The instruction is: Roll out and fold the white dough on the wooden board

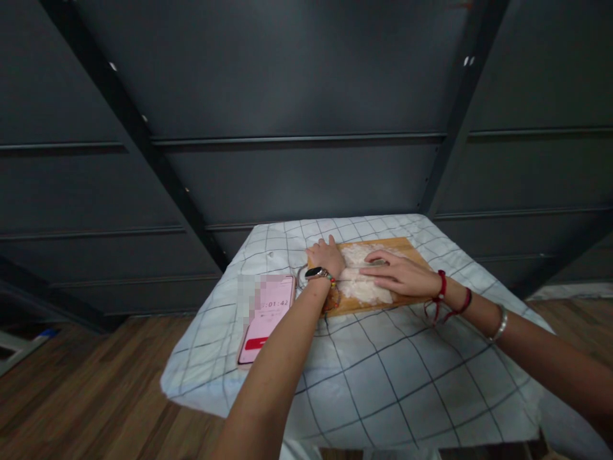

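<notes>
A wooden board (414, 246) lies on the cloth, strewn with white flaky or powdery stuff. On it a flat, pale strip that looks like folded dough (352, 274) runs sideways between my hands. My left hand (327, 255) rests at the board's left end, fingers apart and pointing away from me. My right hand (400, 275) reaches in from the right and lies palm down over the pale strip, fingers stretched out and apart. A greyish patch shows between its fingers, too small to make out. What lies beneath both palms is hidden.
A phone (268, 313) showing a running timer lies left of the board, partly behind my left forearm. The checked tablecloth (364, 377) covers a small table. A dark panelled wall (297, 185) stands right behind it. Wooden floor (138, 370) shows at both sides.
</notes>
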`<state>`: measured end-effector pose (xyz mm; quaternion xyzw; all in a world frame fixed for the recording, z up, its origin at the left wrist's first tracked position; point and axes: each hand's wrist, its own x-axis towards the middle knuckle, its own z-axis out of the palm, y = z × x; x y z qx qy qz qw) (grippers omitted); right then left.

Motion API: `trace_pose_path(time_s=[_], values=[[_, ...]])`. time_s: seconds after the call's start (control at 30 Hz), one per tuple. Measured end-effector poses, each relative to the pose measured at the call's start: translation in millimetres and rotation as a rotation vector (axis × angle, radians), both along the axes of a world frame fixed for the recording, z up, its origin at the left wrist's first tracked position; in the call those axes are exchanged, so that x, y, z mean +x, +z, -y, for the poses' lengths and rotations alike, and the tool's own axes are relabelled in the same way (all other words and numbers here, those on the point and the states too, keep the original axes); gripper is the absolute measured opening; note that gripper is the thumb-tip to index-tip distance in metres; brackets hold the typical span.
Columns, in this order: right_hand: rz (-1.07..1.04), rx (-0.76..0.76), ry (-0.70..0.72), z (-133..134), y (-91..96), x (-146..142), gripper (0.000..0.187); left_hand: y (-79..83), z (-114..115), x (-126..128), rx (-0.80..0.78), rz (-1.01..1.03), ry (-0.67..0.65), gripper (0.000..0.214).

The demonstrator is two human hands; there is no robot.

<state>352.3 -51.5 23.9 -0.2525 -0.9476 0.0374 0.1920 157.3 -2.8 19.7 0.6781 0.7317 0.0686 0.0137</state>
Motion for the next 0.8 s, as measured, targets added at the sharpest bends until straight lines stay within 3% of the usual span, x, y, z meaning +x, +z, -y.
trace_pose_path(time_s=[0.17,0.37,0.6,0.8], values=[[-0.028,0.067,0.007,-1.0,-2.9,1.6,0.034,-3.3,-6.0,1.1,0.010,-0.021,0.015,0.057],[0.116,0.152,-0.019,4.8,-9.7,1.3,0.031,-5.7,-11.6,0.6,0.027,-0.028,0.008,0.055],[0.024,0.019,0.057,6.2,0.3,2.5,0.029,-4.5,-8.4,1.2,0.076,0.000,0.021,0.051],[0.078,0.105,0.015,8.3,-4.9,1.3,0.029,-2.7,-8.5,1.0,0.053,0.014,0.021,0.052]])
